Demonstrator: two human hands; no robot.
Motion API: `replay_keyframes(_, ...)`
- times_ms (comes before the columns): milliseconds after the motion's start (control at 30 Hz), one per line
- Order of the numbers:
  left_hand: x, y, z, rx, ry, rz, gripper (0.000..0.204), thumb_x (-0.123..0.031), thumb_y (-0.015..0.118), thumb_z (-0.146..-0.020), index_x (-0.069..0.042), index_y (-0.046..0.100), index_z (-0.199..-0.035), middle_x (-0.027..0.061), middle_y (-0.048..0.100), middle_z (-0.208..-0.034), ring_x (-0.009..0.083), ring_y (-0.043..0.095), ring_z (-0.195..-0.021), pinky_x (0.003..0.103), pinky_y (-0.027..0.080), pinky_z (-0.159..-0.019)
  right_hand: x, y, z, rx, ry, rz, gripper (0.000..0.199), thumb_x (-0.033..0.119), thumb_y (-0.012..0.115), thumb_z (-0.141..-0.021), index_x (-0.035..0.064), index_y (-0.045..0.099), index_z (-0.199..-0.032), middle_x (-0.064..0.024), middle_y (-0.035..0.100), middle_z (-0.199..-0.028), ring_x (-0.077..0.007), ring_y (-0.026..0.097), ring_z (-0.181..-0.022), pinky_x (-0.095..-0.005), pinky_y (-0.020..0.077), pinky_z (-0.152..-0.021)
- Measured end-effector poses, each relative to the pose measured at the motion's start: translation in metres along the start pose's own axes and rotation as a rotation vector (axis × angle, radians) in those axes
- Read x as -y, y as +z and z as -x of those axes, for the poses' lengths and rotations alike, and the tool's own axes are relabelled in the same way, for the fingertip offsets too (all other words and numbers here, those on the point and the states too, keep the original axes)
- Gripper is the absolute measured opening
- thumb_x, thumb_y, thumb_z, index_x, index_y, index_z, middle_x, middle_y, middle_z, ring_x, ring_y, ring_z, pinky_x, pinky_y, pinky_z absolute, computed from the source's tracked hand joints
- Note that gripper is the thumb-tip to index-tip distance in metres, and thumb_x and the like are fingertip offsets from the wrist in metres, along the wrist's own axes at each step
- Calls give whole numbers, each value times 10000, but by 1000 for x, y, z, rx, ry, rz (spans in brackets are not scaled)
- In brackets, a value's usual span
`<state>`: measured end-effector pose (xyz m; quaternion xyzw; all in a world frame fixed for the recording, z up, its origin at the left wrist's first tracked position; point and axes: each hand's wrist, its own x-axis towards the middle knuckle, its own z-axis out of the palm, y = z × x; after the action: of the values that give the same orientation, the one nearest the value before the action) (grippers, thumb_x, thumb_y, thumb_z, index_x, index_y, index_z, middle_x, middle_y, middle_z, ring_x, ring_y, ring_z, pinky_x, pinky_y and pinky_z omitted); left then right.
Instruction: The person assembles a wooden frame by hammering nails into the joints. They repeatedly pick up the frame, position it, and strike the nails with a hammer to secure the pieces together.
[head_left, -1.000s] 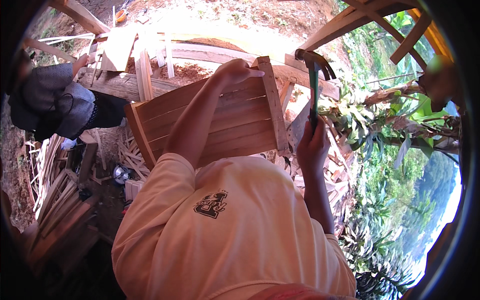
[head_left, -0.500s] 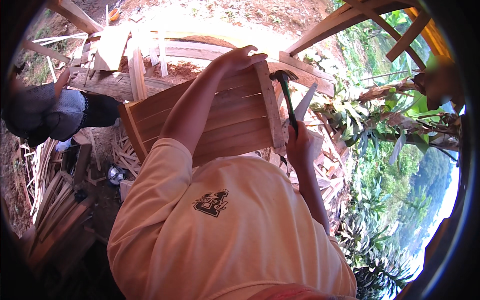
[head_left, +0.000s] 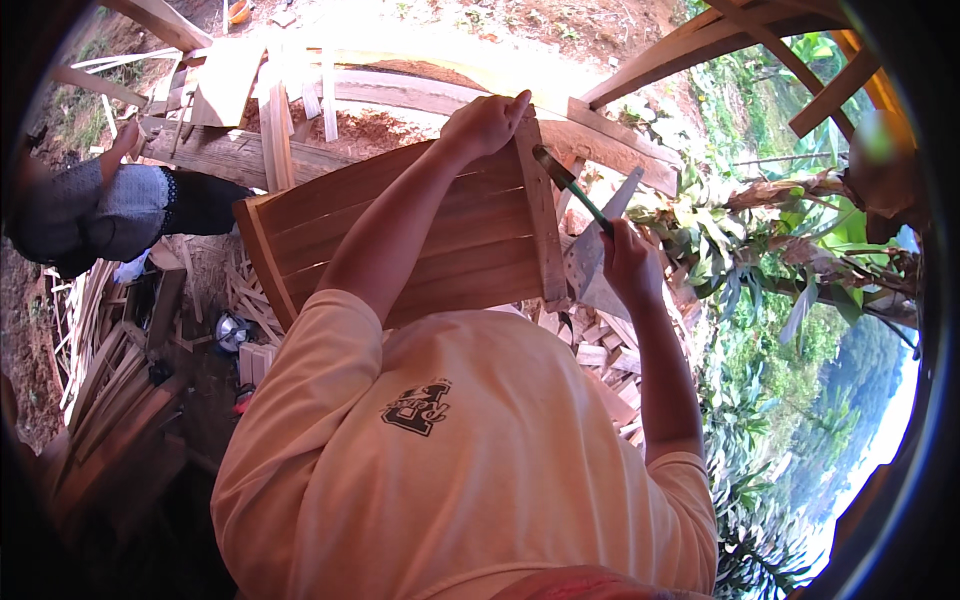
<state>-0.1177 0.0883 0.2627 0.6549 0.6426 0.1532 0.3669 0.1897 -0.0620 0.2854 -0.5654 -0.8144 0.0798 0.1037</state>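
In front of me a slatted wooden panel [head_left: 430, 235] stands tilted, with a narrow batten [head_left: 540, 215] along its right end. My left hand [head_left: 480, 128] is closed at the far right corner of the panel, its thumb pointing up by the batten's top. Whatever its fingers hold is hidden. My right hand [head_left: 632, 262] grips the dark and green handle of a hammer [head_left: 575, 188]. The hammer's head is close to the batten's right side, near its top; I cannot tell whether they touch. A handsaw [head_left: 597, 250] lies behind the hammer, its pale blade partly hidden by my hand.
A person [head_left: 120, 215] in grey and black is at the left. Wood offcuts [head_left: 610, 350] lie right of the panel, and stacked strips [head_left: 100, 400] lie lower left. Boards and a long beam [head_left: 240, 155] cross the far side. Leafy plants [head_left: 740, 260] grow at right.
My left hand's fingers have curled in from a stretched-out pose at the corner. My right hand has moved right and slightly up, tilting the hammer with its head toward the batten.
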Motion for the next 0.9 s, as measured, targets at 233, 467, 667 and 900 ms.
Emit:
replay_keyframes(233, 10, 11, 0, -86, -5, -39, 817, -607, 247, -1104, 8, 687, -796, 269, 723, -883, 434, 713, -910, 546, 545, -861, -18, -12, 1, -142, -329, -115, 213, 142, 724, -927, 74, 578, -1066, -109, 668, -862, -335, 693, -685, -440, 540, -542)
replay_keyframes(467, 15, 10, 3, -125, -19, -23, 803, -626, 259, -1096, 4, 687, -842, 251, 720, -867, 428, 702, -865, 543, 535, -844, -26, -20, -10, -178, -379, -172, 208, 187, 711, -947, 65, 574, -1045, -77, 642, -824, -275, 683, -665, -420, 527, -520)
replay_keyframes(667, 16, 7, 4, -146, -41, 7, 779, -611, 287, -1098, 14, 661, -822, 240, 682, -787, 395, 684, -781, 511, 525, -787, -30, -1, -29, -21, -231, -129, 129, 165, 682, -983, 86, 589, -1027, -74, 600, -767, -261, 664, -659, -413, 514, -542)
replay_keyframes(900, 27, 6, 11, -200, -17, -1, 771, -591, 332, -1095, 26, 647, -756, 242, 656, -716, 398, 678, -717, 511, 526, -755, -7, -20, -16, -158, -506, -187, 187, 172, 699, -922, 79, 565, -1013, -51, 596, -756, -230, 649, -620, -387, 511, -511)
